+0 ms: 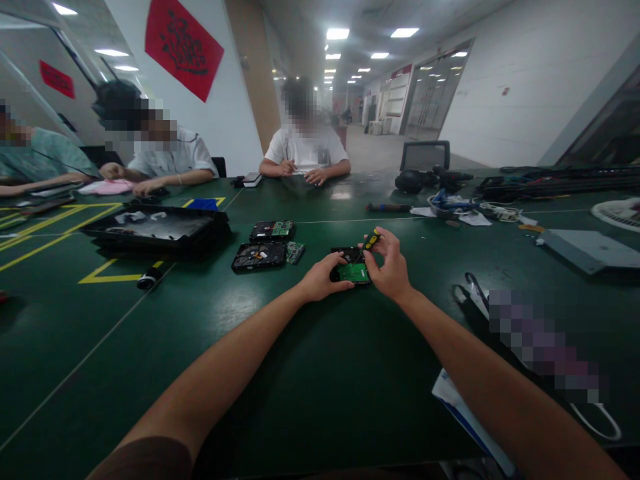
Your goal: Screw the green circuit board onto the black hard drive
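A hard drive point(354, 272) with its green circuit board facing up lies on the green table in front of me. My left hand point(327, 275) grips its left side, thumb along the near edge and fingers over the far side. In my right hand point(391, 267) is a screwdriver point(371, 240) with a yellow and black handle, pinched between thumb and fingers. The screwdriver leans over the drive's right part; its tip is too small to make out. Left of my hands lie two more hard drives, one nearer point(257, 257) and one farther point(271, 230), beside a loose circuit board point(295, 252).
A black tray point(157, 227) holding small parts stands at the left, with a small black cylinder point(149, 278) near it. Cables point(450, 203) and a grey metal box point(590, 250) lie at the right. A lanyard point(477, 293) is near my right forearm. Several people sit across the table.
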The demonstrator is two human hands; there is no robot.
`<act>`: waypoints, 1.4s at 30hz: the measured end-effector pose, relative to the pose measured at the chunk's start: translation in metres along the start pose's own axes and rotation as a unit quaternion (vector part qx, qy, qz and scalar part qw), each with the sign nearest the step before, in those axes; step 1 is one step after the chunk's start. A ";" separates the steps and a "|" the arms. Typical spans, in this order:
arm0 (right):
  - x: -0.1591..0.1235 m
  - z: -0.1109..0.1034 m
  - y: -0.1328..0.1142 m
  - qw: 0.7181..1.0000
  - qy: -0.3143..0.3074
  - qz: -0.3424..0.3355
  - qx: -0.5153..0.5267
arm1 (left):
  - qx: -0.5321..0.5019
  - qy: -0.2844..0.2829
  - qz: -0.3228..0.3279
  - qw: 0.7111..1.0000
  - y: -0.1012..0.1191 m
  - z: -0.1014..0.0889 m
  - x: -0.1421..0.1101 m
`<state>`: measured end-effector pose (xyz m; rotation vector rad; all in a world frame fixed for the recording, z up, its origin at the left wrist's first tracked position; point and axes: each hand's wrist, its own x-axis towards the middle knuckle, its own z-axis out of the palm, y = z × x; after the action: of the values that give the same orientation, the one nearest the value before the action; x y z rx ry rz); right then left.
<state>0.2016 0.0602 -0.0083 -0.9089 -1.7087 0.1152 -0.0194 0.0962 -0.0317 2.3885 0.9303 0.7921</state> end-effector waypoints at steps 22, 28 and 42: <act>0.001 -0.005 -0.004 0.996 0.037 -0.025 -0.081 | 0.009 -0.009 -0.019 1.000 0.010 -0.004 -0.002; 0.000 -0.009 -0.006 0.998 0.025 -0.019 -0.058 | 0.001 -0.009 -0.011 1.000 0.020 -0.002 -0.003; 0.002 -0.029 -0.003 0.996 0.038 0.006 -0.084 | -0.009 -0.015 -0.019 1.000 0.031 0.009 -0.002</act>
<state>0.2253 0.0484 0.0048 -1.0344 -1.6610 -0.0558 -0.0008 0.0726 -0.0206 2.3542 0.9484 0.7454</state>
